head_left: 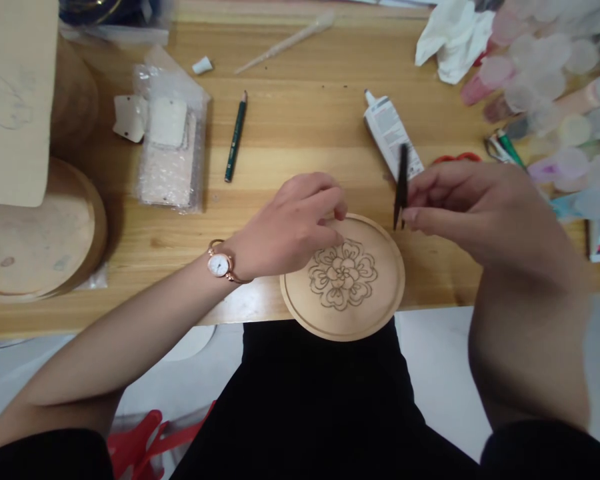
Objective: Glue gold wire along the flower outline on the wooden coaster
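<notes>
A round wooden plate with a raised rim lies at the table's front edge and juts out over my lap. Dark pencil lines form a layered flower drawing at its centre. Over the plate's upper left rim hovers my left hand, fingers curled in; whatever may be between them is hidden. My right hand pinches a pair of black tweezers, tips pointing down, just beyond the plate's upper right edge. Behind the tweezers lies a white glue tube with its nozzle uncapped.
A dark green pencil, a plastic dropper and a small white cap lie farther back. Bubble-wrapped pieces and wooden discs are on the left. Small paint pots, crumpled tissue and red-handled scissors are on the right.
</notes>
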`<state>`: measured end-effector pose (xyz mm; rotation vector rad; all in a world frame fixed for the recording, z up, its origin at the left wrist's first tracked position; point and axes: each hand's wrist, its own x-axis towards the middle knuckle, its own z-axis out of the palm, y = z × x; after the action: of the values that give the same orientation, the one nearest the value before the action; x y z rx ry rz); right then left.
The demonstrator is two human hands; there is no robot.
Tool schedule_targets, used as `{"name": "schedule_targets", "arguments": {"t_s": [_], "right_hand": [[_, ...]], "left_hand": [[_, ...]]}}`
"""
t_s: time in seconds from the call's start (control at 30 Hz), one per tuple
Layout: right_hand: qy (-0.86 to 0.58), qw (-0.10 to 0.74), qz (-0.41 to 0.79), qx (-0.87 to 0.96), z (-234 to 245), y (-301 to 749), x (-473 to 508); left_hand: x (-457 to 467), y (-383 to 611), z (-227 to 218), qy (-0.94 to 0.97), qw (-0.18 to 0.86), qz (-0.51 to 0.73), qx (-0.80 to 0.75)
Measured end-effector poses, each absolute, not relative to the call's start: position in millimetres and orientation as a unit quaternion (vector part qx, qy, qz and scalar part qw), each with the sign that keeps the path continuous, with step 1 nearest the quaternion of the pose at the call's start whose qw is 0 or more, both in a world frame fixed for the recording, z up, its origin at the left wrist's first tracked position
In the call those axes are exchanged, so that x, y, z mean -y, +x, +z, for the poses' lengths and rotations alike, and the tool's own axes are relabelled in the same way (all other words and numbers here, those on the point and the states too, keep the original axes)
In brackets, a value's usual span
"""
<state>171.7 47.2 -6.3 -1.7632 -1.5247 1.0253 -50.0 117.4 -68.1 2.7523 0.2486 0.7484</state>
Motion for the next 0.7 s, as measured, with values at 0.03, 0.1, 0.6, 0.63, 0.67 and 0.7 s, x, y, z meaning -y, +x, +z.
{"name": "schedule_targets", "arguments": {"t_s": [0.03,0.1,0.6,0.63,0.67,0.7], "right_hand": [[-0.644,0.319,0.412,0.56,-10,173,-43],[-0.613,0.364,0.445,0.542,-18,173,-35],[-0.615,0.418,0.182,0.643,-57,155,-14],[-0.595,0.441,0.186,0.645,-57,155,-14],[-0.575,0.455,0.19,0.653,-56,155,-14],[-0.558,0.459,0.192,0.664,-56,155,-15]], "left_hand": [[-118,-50,-69,0.951,0.139,0.262,-0.084],[-118,-50,-71,0.95,0.15,0.262,-0.082],[-116,-53,-41,0.968,0.099,0.202,-0.111],[-115,-54,-43,0.967,0.098,0.208,-0.108],[-113,-55,-47,0.964,0.105,0.218,-0.109],[-111,-56,-51,0.959,0.117,0.232,-0.111]]}}
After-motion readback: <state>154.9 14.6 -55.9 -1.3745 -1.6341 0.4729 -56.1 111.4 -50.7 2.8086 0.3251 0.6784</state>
